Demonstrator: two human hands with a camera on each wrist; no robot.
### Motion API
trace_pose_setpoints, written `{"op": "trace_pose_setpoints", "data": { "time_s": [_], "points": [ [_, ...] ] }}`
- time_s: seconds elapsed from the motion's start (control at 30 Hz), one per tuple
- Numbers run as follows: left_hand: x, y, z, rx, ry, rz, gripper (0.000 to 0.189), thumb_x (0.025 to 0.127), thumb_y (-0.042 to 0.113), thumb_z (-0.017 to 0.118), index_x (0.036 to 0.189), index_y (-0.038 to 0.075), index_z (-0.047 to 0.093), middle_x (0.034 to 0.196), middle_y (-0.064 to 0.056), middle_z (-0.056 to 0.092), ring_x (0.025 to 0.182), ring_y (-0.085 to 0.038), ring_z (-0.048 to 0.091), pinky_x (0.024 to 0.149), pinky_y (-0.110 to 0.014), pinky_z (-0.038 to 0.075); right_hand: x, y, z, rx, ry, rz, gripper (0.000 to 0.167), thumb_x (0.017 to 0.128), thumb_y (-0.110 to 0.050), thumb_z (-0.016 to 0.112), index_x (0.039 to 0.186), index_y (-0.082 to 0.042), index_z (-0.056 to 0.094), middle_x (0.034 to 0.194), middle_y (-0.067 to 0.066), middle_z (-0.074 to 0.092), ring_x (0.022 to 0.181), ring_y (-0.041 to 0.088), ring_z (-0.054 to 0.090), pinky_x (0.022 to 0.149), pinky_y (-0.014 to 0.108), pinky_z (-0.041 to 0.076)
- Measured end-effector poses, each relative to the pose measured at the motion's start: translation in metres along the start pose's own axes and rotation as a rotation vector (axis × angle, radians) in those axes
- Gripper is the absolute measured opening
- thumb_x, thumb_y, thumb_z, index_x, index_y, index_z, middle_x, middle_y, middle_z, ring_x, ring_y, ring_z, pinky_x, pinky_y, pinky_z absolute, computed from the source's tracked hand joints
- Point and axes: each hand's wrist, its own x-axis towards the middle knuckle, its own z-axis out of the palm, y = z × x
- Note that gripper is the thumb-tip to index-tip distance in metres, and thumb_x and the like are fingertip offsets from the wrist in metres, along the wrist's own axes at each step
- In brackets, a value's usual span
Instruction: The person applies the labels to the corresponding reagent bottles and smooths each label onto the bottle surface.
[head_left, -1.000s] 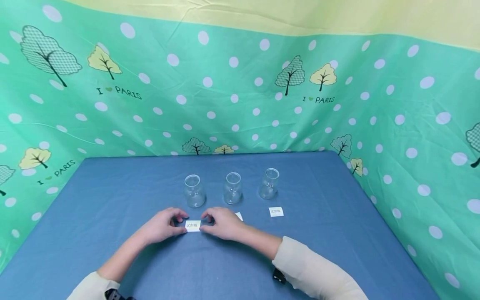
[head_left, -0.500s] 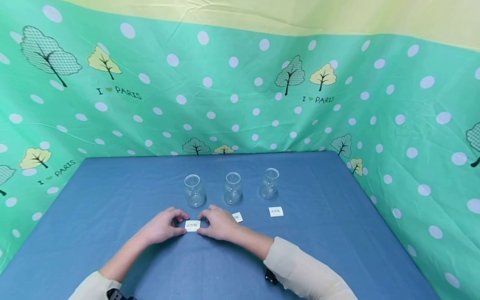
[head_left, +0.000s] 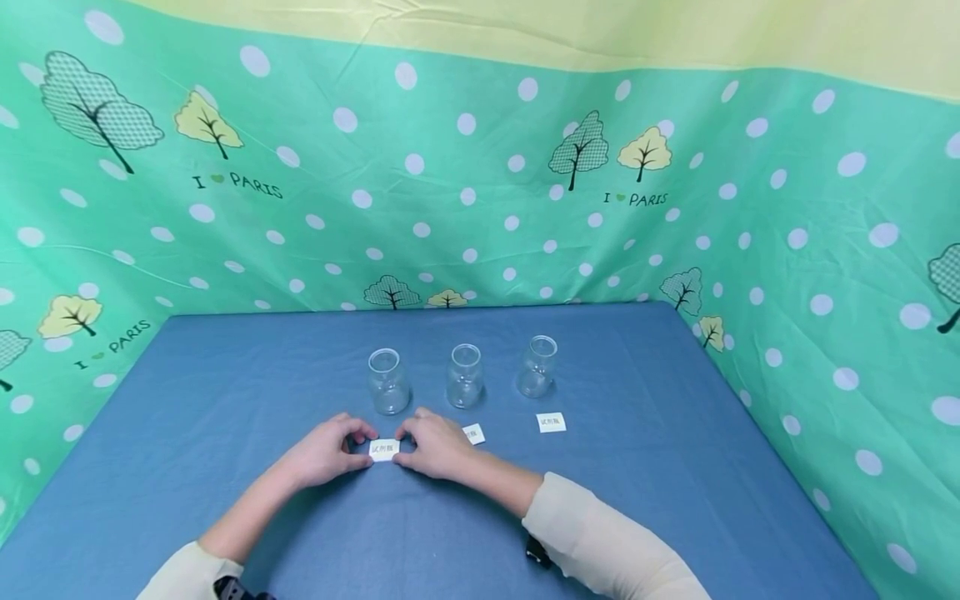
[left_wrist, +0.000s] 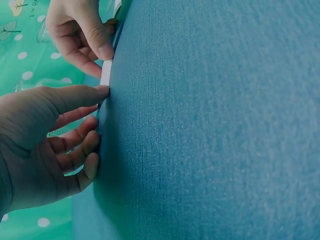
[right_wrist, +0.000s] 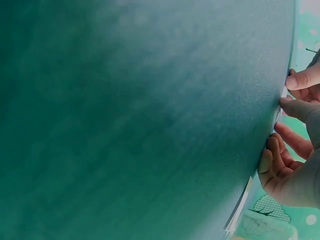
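Observation:
A small white paper label (head_left: 384,450) with handwritten characters lies flat on the blue cloth. At its left end, my left hand (head_left: 326,452) holds it, with index finger and thumb at its far and near corners. My right hand (head_left: 435,446) does the same at the right end. The left wrist view shows the label (left_wrist: 106,72) edge-on between both hands. Behind it stands a clear glass jar (head_left: 389,383). Another label (head_left: 474,433), partly hidden by my right hand, lies before a middle jar (head_left: 465,377). A third label (head_left: 551,422) lies before the right jar (head_left: 537,367).
Blue cloth (head_left: 637,483) covers the table. A green dotted curtain (head_left: 465,217) hangs along its back and sides. The three jars are upright and lidless, spaced in a row beyond the labels.
My right hand has moved slightly left, up to the label's right end, uncovering more of the middle label. The left hand has stayed in place.

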Motion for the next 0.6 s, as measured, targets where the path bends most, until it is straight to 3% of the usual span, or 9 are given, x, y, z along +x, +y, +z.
{"op": "trace_pose_setpoints", "data": {
  "time_s": [0.3, 0.6],
  "points": [
    [0.0002, -0.001, -0.0003, -0.007, 0.021, 0.016, 0.025, 0.075, 0.016, 0.076, 0.096, 0.008, 0.066, 0.085, -0.002, 0.055, 0.074, -0.012, 0.049, 0.062, -0.022, 0.041, -0.0009, -0.0003, -0.0021, 0.011, 0.017, 0.0, 0.023, 0.08, -0.037, 0.071, 0.098, -0.022, 0.069, 0.077, -0.009, 0.051, 0.065, 0.002, 0.045, 0.054, 0.016, 0.033],
    [-0.0007, -0.0035, -0.0002, -0.057, 0.047, -0.01, 0.026, 0.08, 0.023, 0.073, 0.1, 0.008, 0.065, 0.088, -0.003, 0.058, 0.068, -0.007, 0.048, 0.06, -0.021, 0.04, -0.0041, 0.0011, -0.0094, 0.087, 0.049, 0.029, 0.021, 0.08, -0.035, 0.071, 0.097, -0.021, 0.07, 0.079, -0.006, 0.055, 0.065, 0.001, 0.044, 0.054, 0.014, 0.033]
  ]
}}
